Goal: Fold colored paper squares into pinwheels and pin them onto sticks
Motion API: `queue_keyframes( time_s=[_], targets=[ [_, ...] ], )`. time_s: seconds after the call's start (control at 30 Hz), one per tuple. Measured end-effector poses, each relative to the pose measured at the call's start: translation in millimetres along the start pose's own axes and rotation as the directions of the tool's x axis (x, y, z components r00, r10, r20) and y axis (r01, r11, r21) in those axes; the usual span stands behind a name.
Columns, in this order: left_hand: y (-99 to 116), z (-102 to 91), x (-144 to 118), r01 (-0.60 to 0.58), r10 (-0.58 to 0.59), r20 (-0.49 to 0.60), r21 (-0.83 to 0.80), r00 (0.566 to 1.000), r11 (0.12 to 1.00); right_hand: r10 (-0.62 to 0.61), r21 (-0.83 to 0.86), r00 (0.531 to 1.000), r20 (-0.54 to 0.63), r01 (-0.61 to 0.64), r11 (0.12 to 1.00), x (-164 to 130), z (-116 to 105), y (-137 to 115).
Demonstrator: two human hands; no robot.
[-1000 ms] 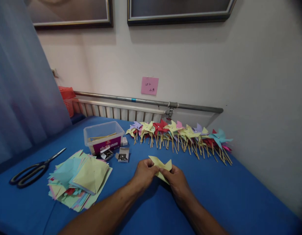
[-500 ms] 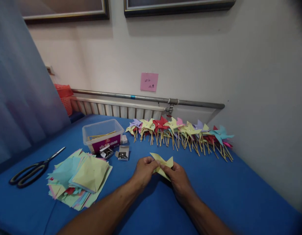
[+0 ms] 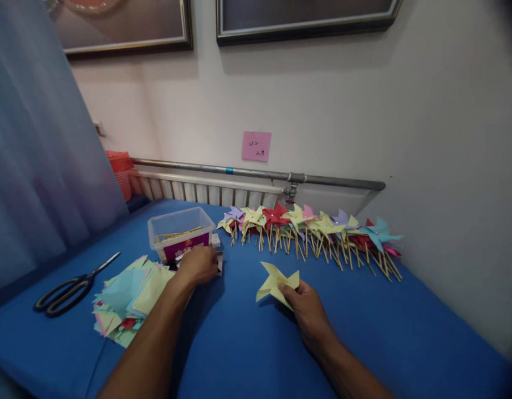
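Yellow pinwheel (image 3: 276, 282) stays pinched in my right hand (image 3: 308, 307); my left hand (image 3: 198, 265) covers the pin boxes, fingers curled, grip unclear. Next I need one pin.

On the desk (image 3: 364, 332), the right hand (image 3: 308, 307) sits near the middle, pinching a folded paper pinwheel (image 3: 276, 282). Left of it, well apart, the left hand (image 3: 198, 265) rests just in front of the plastic box (image 3: 180, 238). Further left lies the paper stack (image 3: 127, 299), and beyond that, the scissors (image 3: 73, 285). Behind everything, along the wall, a row of pinwheels on sticks (image 3: 314, 233) stretches to the right, below the pipe (image 3: 256, 173).
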State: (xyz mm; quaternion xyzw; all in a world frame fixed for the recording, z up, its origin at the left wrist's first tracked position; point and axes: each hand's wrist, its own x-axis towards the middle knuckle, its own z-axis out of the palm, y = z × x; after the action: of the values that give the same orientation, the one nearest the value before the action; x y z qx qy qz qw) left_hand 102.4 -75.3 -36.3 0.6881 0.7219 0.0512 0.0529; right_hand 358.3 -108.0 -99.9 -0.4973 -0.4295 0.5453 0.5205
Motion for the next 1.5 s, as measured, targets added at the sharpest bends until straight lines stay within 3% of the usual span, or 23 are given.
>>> queue_keyframes(
  time_s=[0.1, 0.33, 0.57, 0.87, 1.13, 1.5],
  targets=[
    [3.5, 5.1, -1.3, -0.063, 0.059, 0.1, 0.033, 0.993, 0.997, -0.004, -0.009, 1.0, -0.027, 0.004, 1.0, -1.7, 0.8, -2.3],
    [8.8, 13.9, 3.9, -0.068, 0.068, 0.0, -0.009, 0.998, 0.998, -0.008, -0.017, 1.0, -0.001, 0.008, 1.0, 0.0, -0.1, -3.5],
    [8.9, 14.8, 5.0, -0.119, 0.118, 0.026, 0.039, 0.993, 0.992, -0.014, -0.064, 1.0, 0.006, 0.014, 0.998, 1.1, -0.9, -1.5],
    [3.9, 19.7, 9.2, -0.092, 0.089, 0.022, 0.14, 0.996, 0.986, -0.002, -0.034, 1.0, 0.023, 0.003, 0.999, 7.6, -3.9, 4.6],
    [-0.5, 15.1, 8.8, -0.022, 0.012, 0.091, 0.11, 0.996, 0.994, -0.018, -0.04, 1.0, 0.009, 0.018, 0.999, 14.9, -7.8, 17.5],
    [-0.6, 19.4, 11.8, -0.019, 0.013, 0.067, 0.086, 0.998, 0.996, -0.052, -0.084, 0.998, 0.022, 0.054, 0.995, 7.4, -6.4, 5.8]
  ],
)
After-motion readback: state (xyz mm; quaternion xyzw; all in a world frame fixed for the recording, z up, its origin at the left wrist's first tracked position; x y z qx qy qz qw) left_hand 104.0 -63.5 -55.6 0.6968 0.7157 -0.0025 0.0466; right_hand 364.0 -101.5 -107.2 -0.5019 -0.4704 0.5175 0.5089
